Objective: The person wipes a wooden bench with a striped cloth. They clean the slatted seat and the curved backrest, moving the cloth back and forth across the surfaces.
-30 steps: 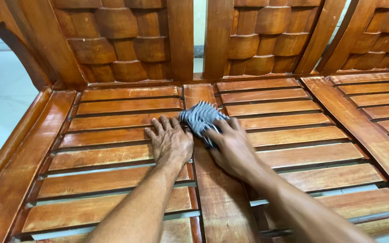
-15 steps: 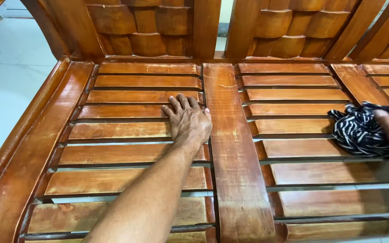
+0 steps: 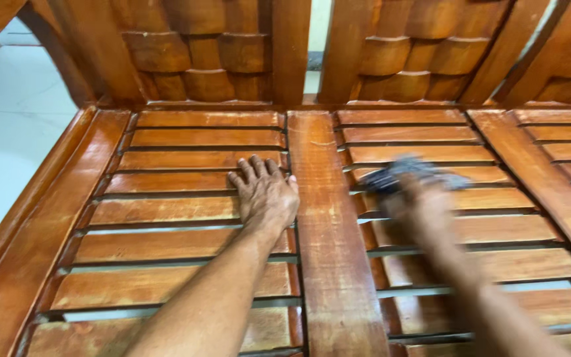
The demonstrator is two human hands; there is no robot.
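The left hand (image 3: 266,193) stays flat and open on the wooden bench (image 3: 328,218) slats, while the right hand (image 3: 421,205) (badly blurred), closed on the striped cloth (image 3: 408,173), has swept back from the far right toward the centre rail.

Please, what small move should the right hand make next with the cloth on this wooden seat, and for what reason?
Probably draw the cloth along the slats toward the wide centre board. The right hand presses the dark cloth on the right section, blurred by motion, while the left hand lies flat on the left slats, beside that board. The board lies between the two hands.
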